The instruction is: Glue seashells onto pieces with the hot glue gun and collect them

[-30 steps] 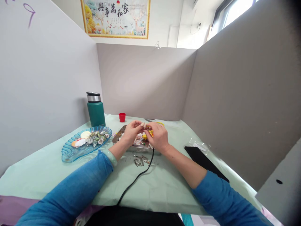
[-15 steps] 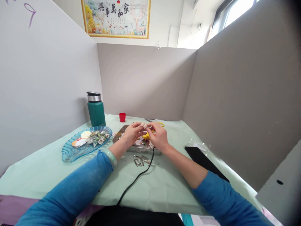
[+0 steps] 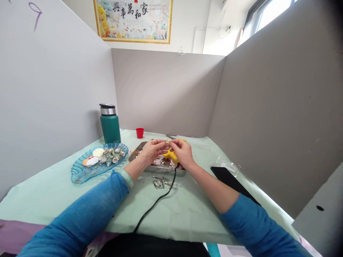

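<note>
My left hand (image 3: pixel 154 150) and my right hand (image 3: pixel 183 151) meet over the metal tray (image 3: pixel 158 169), their fingertips pinched together. Between them is a small pale piece (image 3: pixel 167 142), mostly covered by the fingers, so its kind is unclear. Just below the fingers, a yellow glue gun (image 3: pixel 171 155) rests in the tray, and its black cord (image 3: pixel 160 197) runs toward me. Small pale and coloured bits (image 3: pixel 158 160) lie around it. In front of the tray is a loose pile of small silver clips (image 3: pixel 160 182).
At left, a blue scalloped dish (image 3: pixel 80 173) holds shells (image 3: pixel 111 156). Behind it stand a green bottle (image 3: pixel 110 126) and a red cup (image 3: pixel 139 133). At right lie a black flat object (image 3: pixel 233 184) and a clear plastic bag (image 3: pixel 227 165). Grey partitions (image 3: pixel 167 89) enclose the table.
My fingers have turned and closed further over the small piece, which shows less now. The right hand has shifted slightly, exposing more of the yellow glue gun.
</note>
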A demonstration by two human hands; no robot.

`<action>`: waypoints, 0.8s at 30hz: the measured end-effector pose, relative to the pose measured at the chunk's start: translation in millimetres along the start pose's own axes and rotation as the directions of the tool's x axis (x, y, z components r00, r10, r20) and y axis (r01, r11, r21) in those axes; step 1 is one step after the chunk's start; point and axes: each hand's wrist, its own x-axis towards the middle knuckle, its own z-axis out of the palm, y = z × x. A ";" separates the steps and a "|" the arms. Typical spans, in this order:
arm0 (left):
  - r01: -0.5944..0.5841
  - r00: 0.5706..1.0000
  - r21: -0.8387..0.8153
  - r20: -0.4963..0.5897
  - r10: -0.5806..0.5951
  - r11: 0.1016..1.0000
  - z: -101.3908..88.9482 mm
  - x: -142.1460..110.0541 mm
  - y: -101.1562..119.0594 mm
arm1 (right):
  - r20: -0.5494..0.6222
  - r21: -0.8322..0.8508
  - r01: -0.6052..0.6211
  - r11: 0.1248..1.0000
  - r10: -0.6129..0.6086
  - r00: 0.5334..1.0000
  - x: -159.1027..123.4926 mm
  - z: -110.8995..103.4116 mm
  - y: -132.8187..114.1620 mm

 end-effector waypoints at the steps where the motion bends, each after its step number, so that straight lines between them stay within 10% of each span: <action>1: 0.003 1.000 -0.004 -0.004 -0.003 1.000 -0.2 0.1 0.9 | -0.007 -0.007 -0.006 1.000 0.006 1.000 0.7 -0.7 0.8; 11: 0.126 0.991 0.046 0.030 -0.127 0.991 -3.5 2.2 10.4 | 0.112 -0.394 0.410 0.823 -0.399 0.910 -1.8 -8.6 8.0; 24: 0.193 0.972 0.192 0.096 -0.214 0.962 -7.1 1.8 11.2 | 0.254 -0.533 0.566 0.628 -0.519 0.816 -1.1 -13.9 7.8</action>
